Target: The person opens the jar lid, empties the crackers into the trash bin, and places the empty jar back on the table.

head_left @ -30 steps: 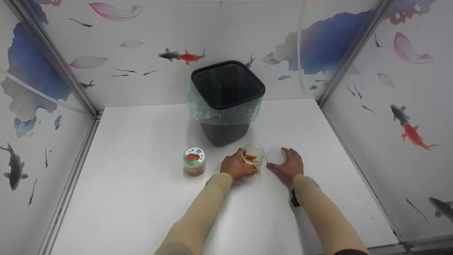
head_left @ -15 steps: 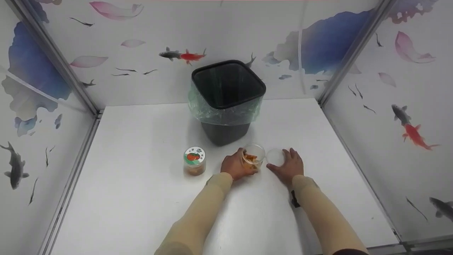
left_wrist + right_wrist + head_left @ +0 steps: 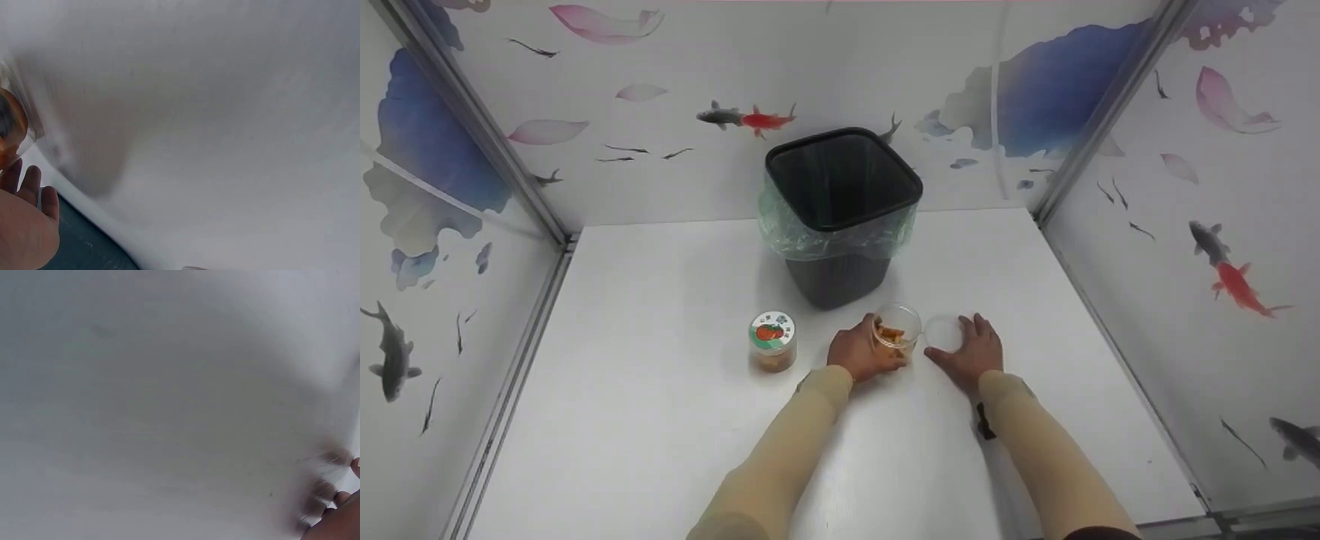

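My left hand [image 3: 861, 351] grips an uncovered clear plastic jar [image 3: 911, 330] from its left side. Orange pieces [image 3: 891, 334] lie inside it. In the left wrist view, fingers of the left hand [image 3: 28, 225] show near part of a jar [image 3: 12, 126] at the left edge. Flat on the table just right of the jar is a clear round lid [image 3: 942, 334]. My right hand [image 3: 975, 351] is at the lid's right side, thumb and fingers spread around its edge. In the right wrist view only part of the right hand [image 3: 340, 520] shows, low on the right.
A second jar [image 3: 772, 358], closed by a lid with a fruit picture, stands to the left. Behind the jars is a black bin [image 3: 840, 281] lined with a pale green bag [image 3: 840, 244]. Patterned walls [image 3: 660, 172] enclose the white table [image 3: 660, 420] at the back and sides.
The right fingers have straightened and drawn slightly off the clear lid, which now lies on the table. The left hand and its jar have stayed in place.
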`<state>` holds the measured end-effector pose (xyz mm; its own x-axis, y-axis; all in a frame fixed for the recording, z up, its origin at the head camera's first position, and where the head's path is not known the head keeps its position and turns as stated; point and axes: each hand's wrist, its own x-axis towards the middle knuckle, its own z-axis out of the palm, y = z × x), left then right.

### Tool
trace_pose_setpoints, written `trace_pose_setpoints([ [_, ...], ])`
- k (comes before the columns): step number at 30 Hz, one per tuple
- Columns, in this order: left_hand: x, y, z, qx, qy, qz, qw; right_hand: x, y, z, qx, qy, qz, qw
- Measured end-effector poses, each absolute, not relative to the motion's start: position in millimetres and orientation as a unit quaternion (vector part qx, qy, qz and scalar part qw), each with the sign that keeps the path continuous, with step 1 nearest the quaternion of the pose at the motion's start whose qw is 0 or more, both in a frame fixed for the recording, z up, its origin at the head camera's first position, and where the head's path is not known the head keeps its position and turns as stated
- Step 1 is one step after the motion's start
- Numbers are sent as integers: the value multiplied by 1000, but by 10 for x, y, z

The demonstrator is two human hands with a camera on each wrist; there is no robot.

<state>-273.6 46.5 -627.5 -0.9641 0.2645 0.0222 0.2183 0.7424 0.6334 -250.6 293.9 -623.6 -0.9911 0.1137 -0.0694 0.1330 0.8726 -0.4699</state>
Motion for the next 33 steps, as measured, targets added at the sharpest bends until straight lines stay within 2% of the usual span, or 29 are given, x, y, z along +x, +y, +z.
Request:
trace_pose_setpoints([
  [16,-2735,469,-6289,132,932,337,24,-2523,2957,-6240,64,967,-244,28],
  [25,-2739,474,-6287,125,932,340,34,-2646,3154,-6347,29,975,-213,62],
  [29,-2746,477,-6279,125,933,337,34,-2752,3310,-6337,-3,974,-219,53],
  [33,-2747,480,-6279,127,934,334,32,-2856,3413,-6164,-15,970,-240,31],
])
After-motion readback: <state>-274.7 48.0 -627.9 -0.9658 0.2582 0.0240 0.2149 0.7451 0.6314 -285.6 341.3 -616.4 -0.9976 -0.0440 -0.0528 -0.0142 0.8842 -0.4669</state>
